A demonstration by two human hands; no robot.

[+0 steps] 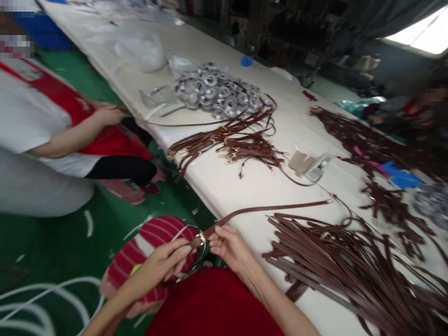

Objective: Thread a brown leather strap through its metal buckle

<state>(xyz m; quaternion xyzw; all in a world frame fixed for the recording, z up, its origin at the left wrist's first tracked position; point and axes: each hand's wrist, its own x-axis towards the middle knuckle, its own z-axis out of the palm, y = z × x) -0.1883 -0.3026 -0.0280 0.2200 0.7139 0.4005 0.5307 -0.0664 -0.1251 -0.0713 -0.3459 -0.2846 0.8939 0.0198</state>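
Across my lap and onto the table runs a brown leather strap with a gold buckle. My left hand is closed on the buckle end, thumb on top. Just past the buckle, my right hand has its fingers curled at the strap, with the thumb and fingertips against it. The strap's far end, with a small metal fitting, lies on the table. To the right of my right hand is a big pile of brown straps.
The white table carries bundled straps, a heap of grey rolled coils, plastic bags and a blue piece. At left sits a co-worker in a red apron; another person sits at far right. White strips lie on the green floor.
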